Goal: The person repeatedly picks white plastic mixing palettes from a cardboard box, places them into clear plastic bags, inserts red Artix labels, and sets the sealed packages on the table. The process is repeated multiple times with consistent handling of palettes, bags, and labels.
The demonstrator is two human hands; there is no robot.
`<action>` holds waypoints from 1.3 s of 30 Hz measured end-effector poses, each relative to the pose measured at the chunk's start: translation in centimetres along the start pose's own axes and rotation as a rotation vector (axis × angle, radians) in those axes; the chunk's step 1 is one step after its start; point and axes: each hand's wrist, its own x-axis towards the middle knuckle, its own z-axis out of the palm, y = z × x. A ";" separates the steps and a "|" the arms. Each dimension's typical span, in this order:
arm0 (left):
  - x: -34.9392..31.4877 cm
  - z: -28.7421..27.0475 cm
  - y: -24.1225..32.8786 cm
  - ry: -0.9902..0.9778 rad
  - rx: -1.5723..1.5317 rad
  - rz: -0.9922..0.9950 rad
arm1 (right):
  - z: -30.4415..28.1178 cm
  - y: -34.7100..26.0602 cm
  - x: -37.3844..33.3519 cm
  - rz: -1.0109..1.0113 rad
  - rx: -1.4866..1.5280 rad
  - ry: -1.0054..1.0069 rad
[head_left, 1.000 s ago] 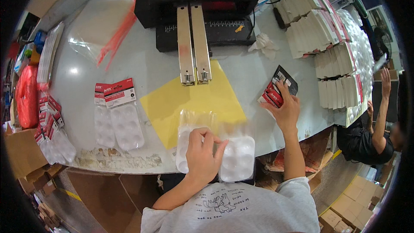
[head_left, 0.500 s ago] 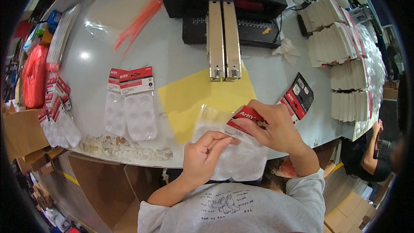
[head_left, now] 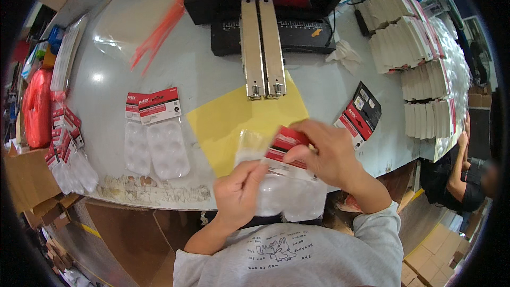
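Close in front of me, my right hand (head_left: pixel 329 151) grips a folded red and white header card (head_left: pixel 284 146) with thumb and fingers. My left hand (head_left: pixel 236 191) pinches the left end of that card, partly hiding it. Below the card, clear-bagged white palettes (head_left: pixel 303 202) with round wells hang at the table's near edge. Beneath and beyond my hands lies a yellow sheet (head_left: pixel 218 127). Further right is a loose black, red and white card (head_left: pixel 358 117). To the left, two bagged palettes (head_left: pixel 167 149) with header cards overlap on the table.
A black machine (head_left: pixel 297 10) with two metal arms (head_left: pixel 263 48) reaches toward me. Stacks of header cards (head_left: pixel 404 42) line the right side. Clear bags with red edges (head_left: pixel 133 21) lie back left. More packaged palettes (head_left: pixel 74 165) and a red bundle (head_left: pixel 37 109) are far left. Another person (head_left: pixel 462 180) is at right.
My left hand has shifted slightly left and up to the card's left end. The header card has tilted and sits flatter over the palettes. The whole view has shifted a little.
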 end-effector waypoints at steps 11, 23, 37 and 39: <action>0.9 -0.4 -1.9 0.249 -0.293 -0.113 | -0.9 1.4 -2.8 0.821 0.944 -0.347; 0.3 -0.7 -1.5 0.231 -0.243 -0.142 | -0.3 1.1 -3.8 0.789 1.001 -0.298; 9.1 1.0 -6.4 0.186 -0.158 -0.007 | 5.5 6.1 1.3 0.844 1.177 0.119; 8.8 0.9 -6.5 0.173 -0.110 -0.014 | 5.3 5.8 1.1 0.776 1.193 0.132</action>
